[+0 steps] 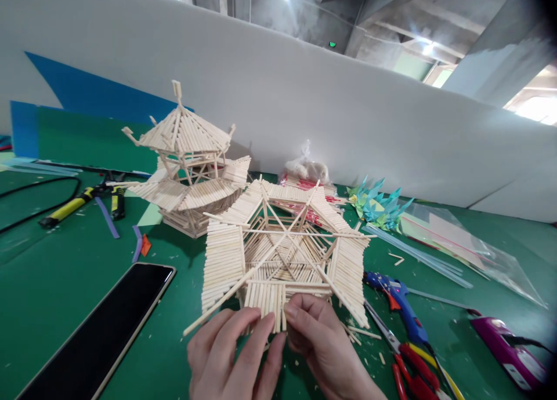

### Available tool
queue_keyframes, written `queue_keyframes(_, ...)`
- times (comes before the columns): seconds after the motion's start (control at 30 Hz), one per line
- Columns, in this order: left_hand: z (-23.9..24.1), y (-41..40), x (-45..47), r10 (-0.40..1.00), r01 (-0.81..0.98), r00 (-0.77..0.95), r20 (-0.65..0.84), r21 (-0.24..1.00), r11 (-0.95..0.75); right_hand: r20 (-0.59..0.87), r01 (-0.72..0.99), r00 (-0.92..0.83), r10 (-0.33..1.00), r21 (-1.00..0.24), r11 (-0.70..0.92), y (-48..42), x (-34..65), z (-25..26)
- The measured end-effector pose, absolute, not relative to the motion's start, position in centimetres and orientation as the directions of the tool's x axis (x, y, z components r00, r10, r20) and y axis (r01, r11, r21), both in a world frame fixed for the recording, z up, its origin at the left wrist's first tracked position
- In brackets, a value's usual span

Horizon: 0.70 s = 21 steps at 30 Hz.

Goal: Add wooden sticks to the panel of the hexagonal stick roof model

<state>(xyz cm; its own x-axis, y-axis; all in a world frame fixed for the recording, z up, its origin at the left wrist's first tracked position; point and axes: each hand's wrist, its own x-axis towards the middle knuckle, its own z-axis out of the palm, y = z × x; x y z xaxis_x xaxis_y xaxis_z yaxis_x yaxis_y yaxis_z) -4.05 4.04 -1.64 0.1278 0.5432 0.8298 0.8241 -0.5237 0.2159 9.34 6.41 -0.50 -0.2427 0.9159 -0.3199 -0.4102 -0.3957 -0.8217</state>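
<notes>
A pavilion model made of thin wooden sticks [224, 261] stands before me, with slatted roof panels around an open, crossed-stick centre. My left hand [237, 351] is at its short front panel [263, 295], fingers bent over the lower edge and thumb just below it. At the right end of that panel, my right hand [319, 342] pinches a short wooden stick [284, 319] between thumb and forefinger, against the neighbouring slats. My fingers hide part of the panel's lower edge.
A taller stick pagoda [187, 139] stands behind left. A phone [104, 324] and yellow-black pliers [73, 206] lie left. To the right are a blue glue gun [402, 307], red-handled scissors [415, 368], a purple device [507, 351], glue sticks [418, 255] and folded paper [378, 203].
</notes>
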Motion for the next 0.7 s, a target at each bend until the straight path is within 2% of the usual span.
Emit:
queue_keyframes(0.53,-1.57,4.33,-3.92,0.554,0.814,0.111,0.825,0.245,-0.527,-0.319,-0.427,-0.255,0.913,-0.81,-0.403,6.31,9.34,-0.53)
queue_keyframes(0.7,-1.68,4.33,-4.05,0.542,0.825,0.137,0.829,0.207,-0.526,-0.312,-0.448,-0.244,0.918,-0.803,-0.392,6.45,9.33,-0.57)
